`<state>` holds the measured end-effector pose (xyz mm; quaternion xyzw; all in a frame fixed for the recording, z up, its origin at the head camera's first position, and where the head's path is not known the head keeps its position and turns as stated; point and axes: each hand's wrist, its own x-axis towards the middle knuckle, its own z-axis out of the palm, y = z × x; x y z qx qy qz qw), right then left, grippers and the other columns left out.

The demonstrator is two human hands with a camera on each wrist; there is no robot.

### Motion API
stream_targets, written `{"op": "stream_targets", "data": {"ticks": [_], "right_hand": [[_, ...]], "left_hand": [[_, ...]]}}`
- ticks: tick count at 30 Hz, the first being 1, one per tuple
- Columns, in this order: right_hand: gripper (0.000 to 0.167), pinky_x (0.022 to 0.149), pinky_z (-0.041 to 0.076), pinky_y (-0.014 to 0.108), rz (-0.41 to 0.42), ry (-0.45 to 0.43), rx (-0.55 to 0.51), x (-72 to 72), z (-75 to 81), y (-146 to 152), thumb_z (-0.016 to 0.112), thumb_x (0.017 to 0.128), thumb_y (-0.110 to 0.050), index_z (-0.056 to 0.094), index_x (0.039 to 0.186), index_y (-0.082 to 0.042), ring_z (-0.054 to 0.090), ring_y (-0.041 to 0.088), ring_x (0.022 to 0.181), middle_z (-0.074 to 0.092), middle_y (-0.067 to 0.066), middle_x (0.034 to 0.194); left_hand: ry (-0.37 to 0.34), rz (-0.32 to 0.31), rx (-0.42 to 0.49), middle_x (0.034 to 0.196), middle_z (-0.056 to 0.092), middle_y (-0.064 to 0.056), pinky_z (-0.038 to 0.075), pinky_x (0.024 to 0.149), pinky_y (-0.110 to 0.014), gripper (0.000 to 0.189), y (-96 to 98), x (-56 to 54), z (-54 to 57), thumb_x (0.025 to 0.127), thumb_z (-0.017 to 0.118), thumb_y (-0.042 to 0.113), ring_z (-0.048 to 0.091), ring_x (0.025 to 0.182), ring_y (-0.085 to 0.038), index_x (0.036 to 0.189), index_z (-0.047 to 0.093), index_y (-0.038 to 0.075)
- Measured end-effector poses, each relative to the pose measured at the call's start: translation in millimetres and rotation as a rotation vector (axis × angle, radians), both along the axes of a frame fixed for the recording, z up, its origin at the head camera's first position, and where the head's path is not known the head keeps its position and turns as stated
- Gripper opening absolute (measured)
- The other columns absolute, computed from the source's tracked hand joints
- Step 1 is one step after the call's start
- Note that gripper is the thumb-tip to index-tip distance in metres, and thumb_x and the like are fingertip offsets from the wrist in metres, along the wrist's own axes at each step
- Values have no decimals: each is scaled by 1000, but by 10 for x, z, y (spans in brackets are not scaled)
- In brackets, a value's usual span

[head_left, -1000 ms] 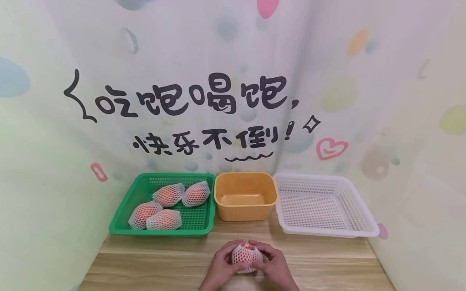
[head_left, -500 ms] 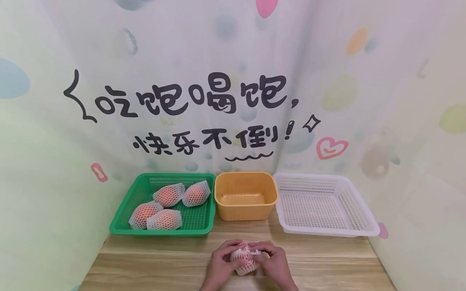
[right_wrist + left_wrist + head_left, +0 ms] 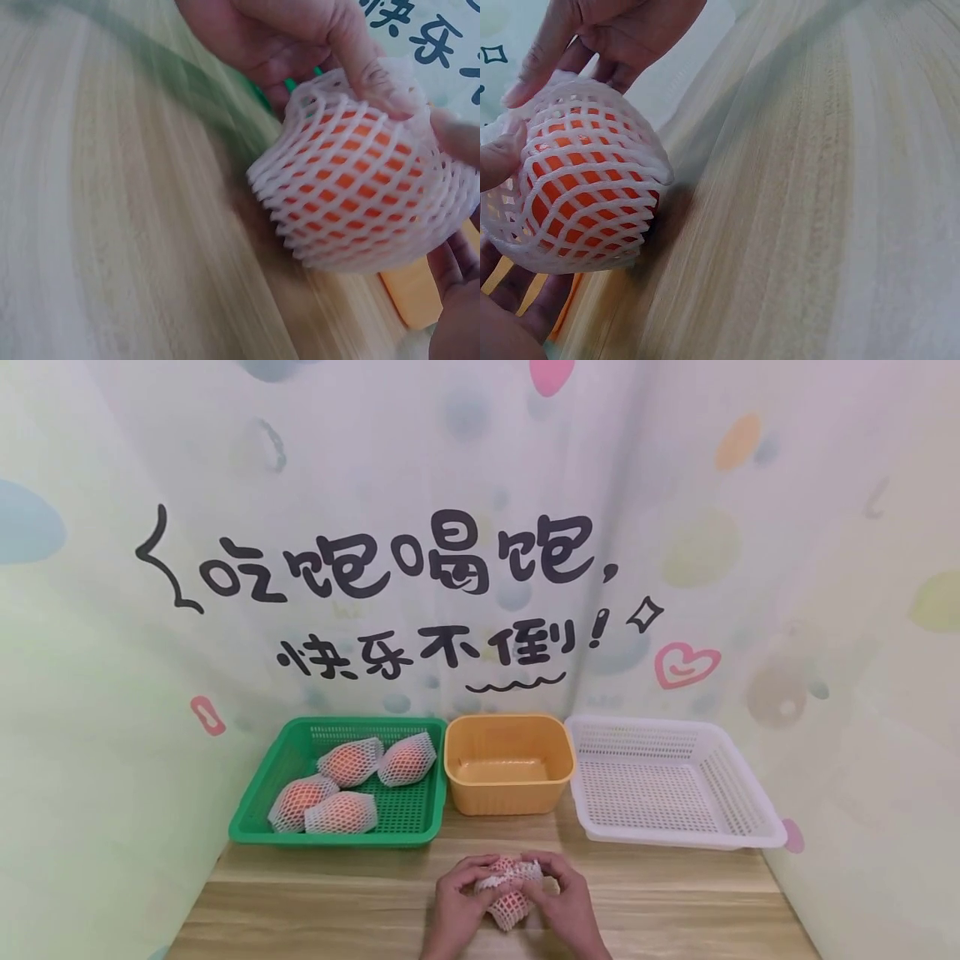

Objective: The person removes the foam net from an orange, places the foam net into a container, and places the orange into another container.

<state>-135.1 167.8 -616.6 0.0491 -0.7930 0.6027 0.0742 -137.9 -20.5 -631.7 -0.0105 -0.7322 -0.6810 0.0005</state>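
Note:
A round orange-red fruit (image 3: 592, 180) sits in a white foam fruit net (image 3: 512, 906), low over the wooden table's front middle in the head view. Its exact kind is hidden by the mesh. My left hand (image 3: 459, 897) grips the netted fruit from the left, thumb on the near side and fingers behind. From the right, my right hand (image 3: 567, 897) pinches the net's upper edge between thumb and fingers. That edge is spread and folded near both thumbs. In the right wrist view the mesh (image 3: 352, 195) still surrounds the fruit.
Against the back wall stands a green basket (image 3: 408, 841) with several netted fruits (image 3: 341, 812). Beside it are a yellow-orange bin (image 3: 510, 797) and a white basket (image 3: 682, 837), nothing seen in either. Wood-grain tabletop (image 3: 315, 902) lies in front.
Both hands stay at the same spot. The netted fruit has turned and tilted between them, and the net's upper edge has been pulled and folded out towards the right.

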Motion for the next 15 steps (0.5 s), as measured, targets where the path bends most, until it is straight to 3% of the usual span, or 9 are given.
{"op": "stream_targets", "data": {"ticks": [4,9,12,15], "right_hand": [[63,107,49,39,138,-77,88,6,-29,72,87,80,-20,63,138,-20,51,17,137,59,1,149],[57,107,48,54,264,-179,94,5,-43,127,81,86,-35,62,139,-28,50,25,139,59,0,148],[51,108,49,46,259,-147,93,5,-35,134,81,85,-38,67,133,-28,56,21,134,64,-3,142],[49,107,47,31,233,-86,112,7,-20,130,83,82,-35,72,128,-26,60,16,130,68,-5,137]], "left_hand": [[43,-24,21,124,73,3,47,106,-18,21,-18,-1,-24,77,88,32,64,124,-16,94,80,23],[40,-177,14,141,62,-2,45,106,-17,46,-91,6,-35,82,85,31,55,132,-13,125,72,22],[6,-262,19,147,57,-2,46,104,-16,54,-135,3,-29,85,84,29,55,133,-11,135,66,22],[26,-259,-19,142,62,-1,48,101,-17,46,-155,-8,-28,85,82,31,58,130,-13,129,71,20]]}}
